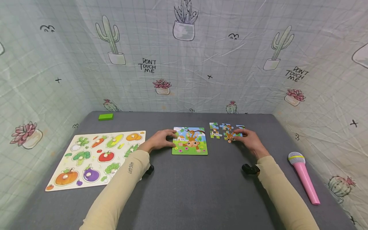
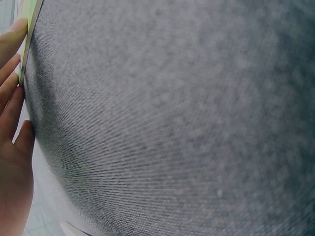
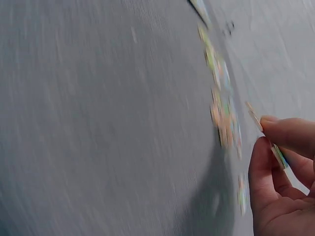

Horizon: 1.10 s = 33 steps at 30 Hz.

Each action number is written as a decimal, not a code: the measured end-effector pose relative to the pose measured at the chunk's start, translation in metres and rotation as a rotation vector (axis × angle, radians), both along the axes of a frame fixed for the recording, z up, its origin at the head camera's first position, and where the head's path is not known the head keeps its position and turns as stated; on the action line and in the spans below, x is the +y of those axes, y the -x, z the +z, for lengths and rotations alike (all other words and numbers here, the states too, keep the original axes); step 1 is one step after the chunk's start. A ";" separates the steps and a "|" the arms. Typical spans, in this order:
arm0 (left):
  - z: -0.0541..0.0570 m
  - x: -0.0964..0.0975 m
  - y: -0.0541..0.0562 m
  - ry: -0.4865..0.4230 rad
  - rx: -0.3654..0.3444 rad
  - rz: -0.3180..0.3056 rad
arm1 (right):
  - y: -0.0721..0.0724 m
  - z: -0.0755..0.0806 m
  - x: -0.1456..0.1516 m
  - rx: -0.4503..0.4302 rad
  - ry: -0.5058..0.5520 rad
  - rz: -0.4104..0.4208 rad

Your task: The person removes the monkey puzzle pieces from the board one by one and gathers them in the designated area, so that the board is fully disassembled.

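Our beige sleeves (image 1: 109, 195) reach toward the central monkey puzzle board (image 1: 191, 144), whose left edge our left hand (image 1: 158, 140), thumb and fingers apart, should steady while our right hand (image 1: 251, 140) pinches a jigsaw piece (image 3: 279, 157).

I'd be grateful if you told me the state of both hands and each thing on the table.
Left hand: touching the monkey board's left edge
Right hand: pinching a puzzle piece
Monkey board: flat, picture up
Loose pieces: lying picture up
Vegetable board: flat, partly hidden by an arm
Green block: lying flat
Microphone: lying down, not held
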<state>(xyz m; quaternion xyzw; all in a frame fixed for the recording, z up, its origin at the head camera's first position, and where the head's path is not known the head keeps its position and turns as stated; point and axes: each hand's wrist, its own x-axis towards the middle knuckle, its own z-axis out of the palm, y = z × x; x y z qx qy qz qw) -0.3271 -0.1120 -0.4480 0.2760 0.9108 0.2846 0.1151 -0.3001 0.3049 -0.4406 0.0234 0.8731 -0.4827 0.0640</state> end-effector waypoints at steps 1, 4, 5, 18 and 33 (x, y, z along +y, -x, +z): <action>0.000 0.000 0.000 0.000 0.002 -0.001 | 0.001 0.000 0.006 -0.008 -0.003 -0.005; 0.000 0.000 0.000 0.001 0.005 -0.005 | 0.002 -0.001 0.020 -0.027 -0.020 -0.003; 0.000 0.000 0.000 0.001 0.003 -0.005 | 0.003 -0.001 0.023 -0.032 -0.028 0.003; 0.000 0.000 0.002 0.008 -0.023 0.007 | 0.010 -0.001 0.034 -0.076 -0.150 0.027; -0.002 0.000 0.001 0.001 -0.027 0.015 | 0.006 -0.003 0.033 -0.007 -0.236 0.026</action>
